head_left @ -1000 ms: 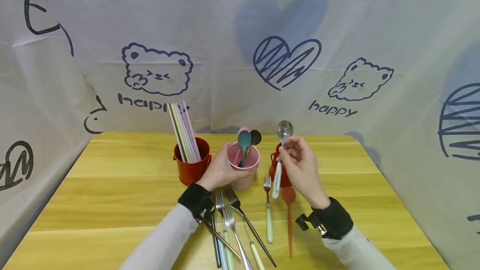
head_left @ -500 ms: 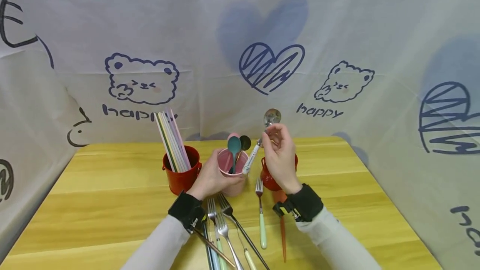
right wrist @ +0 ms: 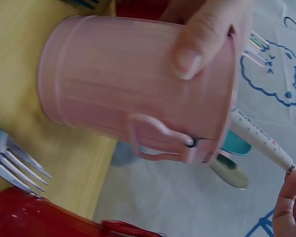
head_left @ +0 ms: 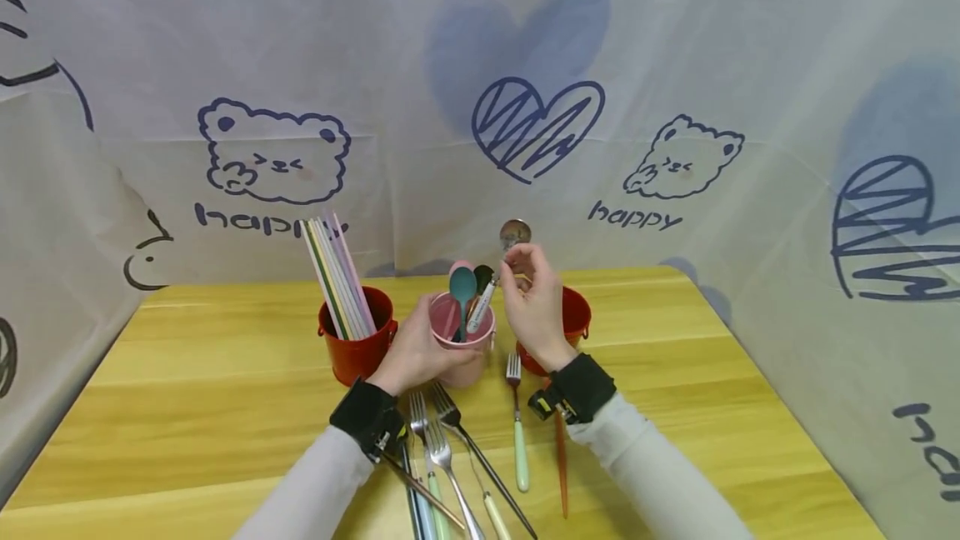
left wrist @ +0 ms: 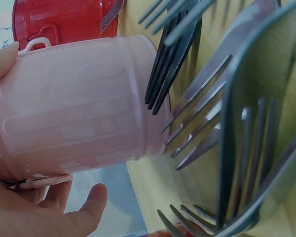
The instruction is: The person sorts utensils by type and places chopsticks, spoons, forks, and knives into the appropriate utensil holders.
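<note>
Holding a white-handled spoon [head_left: 482,307] partly inside the pink bucket [head_left: 462,372], the right hand [head_left: 534,300] pinches its neck; the left hand [head_left: 418,348] grips the bucket. A teal spoon [head_left: 462,283] already stands within; forks [head_left: 521,457] lie outside, on the worktop [head_left: 225,407].

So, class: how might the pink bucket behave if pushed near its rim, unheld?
The pink bucket might well tip: it is taller than wide, with spoons jutting above it. Its round wall suggests it could roll once down, though the side loop might check that.
</note>
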{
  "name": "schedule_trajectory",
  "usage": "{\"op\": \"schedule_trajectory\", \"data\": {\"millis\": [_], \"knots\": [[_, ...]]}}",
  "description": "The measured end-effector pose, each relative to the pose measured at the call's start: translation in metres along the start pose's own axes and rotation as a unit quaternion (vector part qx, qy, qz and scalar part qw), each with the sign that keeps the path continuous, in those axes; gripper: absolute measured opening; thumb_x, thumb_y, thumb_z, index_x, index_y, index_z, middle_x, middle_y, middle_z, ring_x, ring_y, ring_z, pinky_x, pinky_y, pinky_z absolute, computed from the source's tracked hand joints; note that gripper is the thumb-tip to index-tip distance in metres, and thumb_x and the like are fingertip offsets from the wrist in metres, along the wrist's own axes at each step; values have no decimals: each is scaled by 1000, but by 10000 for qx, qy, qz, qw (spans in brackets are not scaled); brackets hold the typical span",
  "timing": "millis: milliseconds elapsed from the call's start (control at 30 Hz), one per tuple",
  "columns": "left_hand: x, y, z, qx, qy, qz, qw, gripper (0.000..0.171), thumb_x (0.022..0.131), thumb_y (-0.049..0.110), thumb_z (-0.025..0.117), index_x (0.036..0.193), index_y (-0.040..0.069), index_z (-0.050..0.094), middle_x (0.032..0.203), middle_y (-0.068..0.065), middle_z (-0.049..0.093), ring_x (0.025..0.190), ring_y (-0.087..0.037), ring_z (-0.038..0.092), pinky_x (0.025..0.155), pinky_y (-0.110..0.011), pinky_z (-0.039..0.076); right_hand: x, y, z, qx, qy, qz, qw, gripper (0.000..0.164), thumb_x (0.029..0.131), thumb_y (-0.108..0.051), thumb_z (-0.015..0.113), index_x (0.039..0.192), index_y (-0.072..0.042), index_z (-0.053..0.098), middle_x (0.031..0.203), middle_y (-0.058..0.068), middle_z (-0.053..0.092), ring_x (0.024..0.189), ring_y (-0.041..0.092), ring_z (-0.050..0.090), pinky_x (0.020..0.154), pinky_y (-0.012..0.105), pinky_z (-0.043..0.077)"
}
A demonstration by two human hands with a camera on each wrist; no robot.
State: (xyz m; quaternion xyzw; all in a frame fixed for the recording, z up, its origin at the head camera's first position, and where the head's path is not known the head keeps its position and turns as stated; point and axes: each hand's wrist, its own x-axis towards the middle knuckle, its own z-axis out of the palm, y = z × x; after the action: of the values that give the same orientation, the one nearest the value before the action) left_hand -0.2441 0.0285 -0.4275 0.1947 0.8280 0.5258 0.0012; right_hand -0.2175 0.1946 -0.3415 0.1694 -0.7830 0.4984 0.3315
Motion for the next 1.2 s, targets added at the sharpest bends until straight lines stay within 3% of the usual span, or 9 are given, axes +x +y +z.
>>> {"op": "schedule_trajectory", "data": {"millis": [500,733,933,1200], "knots": [[1,0,0,-109,-56,25,9999,89,62,31,88,132,8,38,124,-7,53,110,-22,54,95,-42,47,-15,11,11,-282,-759,669,9945,14,87,7,59,100,10,53,89,24,60,81,34,63,67,47,54],[0,-1,-5,19,-3,85,10000,87,61,32,88,130,10,39,122,-9,55,106,-22,56,93,-42,48,-19,10,11,-379,-749,737,9937,15,84,8,61,98,10,56,88,24,61,78,33,63,66,47,54],[-1,0,-6,67,-55,155,9998,87,62,30,87,130,12,37,124,-11,55,106,-21,56,94,-43,47,-28,13,7,-592,-681,673,9936,15,84,7,61,97,3,56,83,18,61,73,28,61,61,39,54],[-1,1,-4,119,-40,227,9997,87,63,30,87,130,9,37,123,-13,55,106,-23,56,93,-44,47,-42,13,-7,-382,-816,648,9938,15,84,9,57,97,2,57,80,16,59,68,24,57,55,26,45]]}}
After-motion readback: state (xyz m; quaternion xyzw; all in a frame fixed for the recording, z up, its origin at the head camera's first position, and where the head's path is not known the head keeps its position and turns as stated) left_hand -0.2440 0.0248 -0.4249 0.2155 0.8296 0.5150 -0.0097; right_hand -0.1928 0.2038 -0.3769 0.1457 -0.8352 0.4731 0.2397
